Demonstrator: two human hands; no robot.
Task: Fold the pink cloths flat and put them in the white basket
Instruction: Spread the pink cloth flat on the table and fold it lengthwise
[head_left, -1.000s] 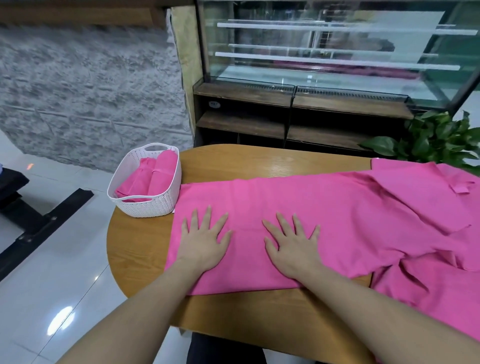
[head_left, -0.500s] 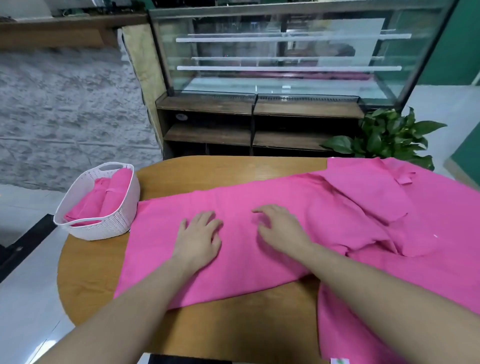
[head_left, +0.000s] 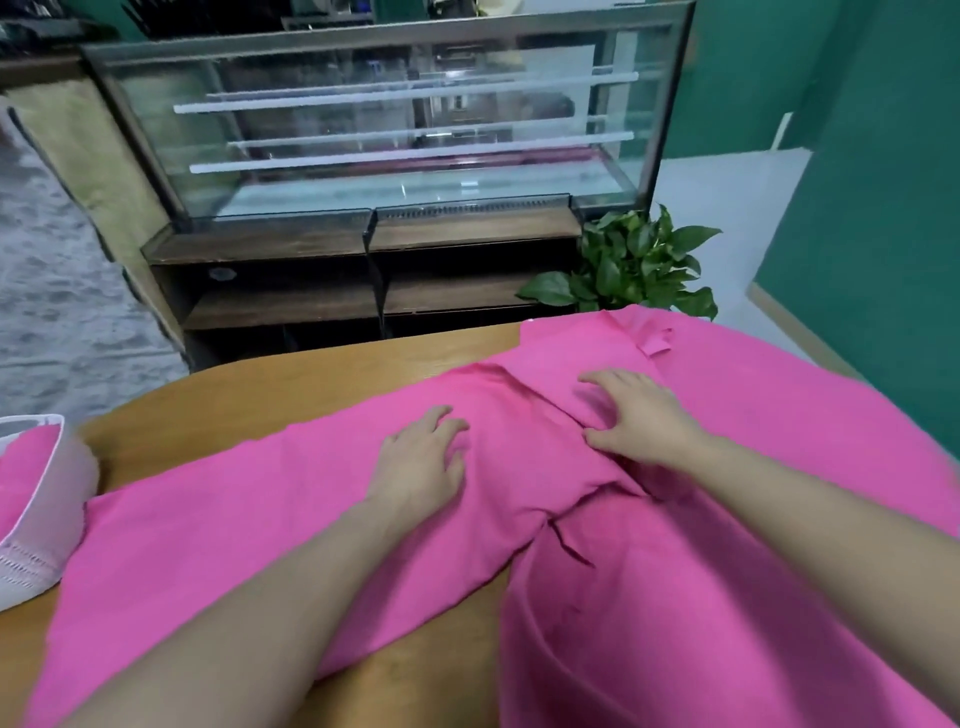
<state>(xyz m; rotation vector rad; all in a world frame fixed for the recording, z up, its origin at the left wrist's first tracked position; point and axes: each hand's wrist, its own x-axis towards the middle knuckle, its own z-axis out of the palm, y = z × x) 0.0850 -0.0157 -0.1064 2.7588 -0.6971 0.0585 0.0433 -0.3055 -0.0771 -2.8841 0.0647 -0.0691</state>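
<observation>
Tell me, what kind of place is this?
Probably a small cafe or bakery shop: a glass display case with bare shelves stands behind the round wooden table, with a potted plant beside it.

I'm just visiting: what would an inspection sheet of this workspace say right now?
Surface: wooden table, mostly covered by cloth.
Job's things: long pink cloth spread flat; more pink cloths heaped at right; white basket at left edge, pink cloth inside.
Clutter: nothing seen.
Grippers: left hand pressing flat; right hand on a fold, fingers curled.
Cables: nothing seen.
Surroundings: glass display case, potted plant, green wall.
</observation>
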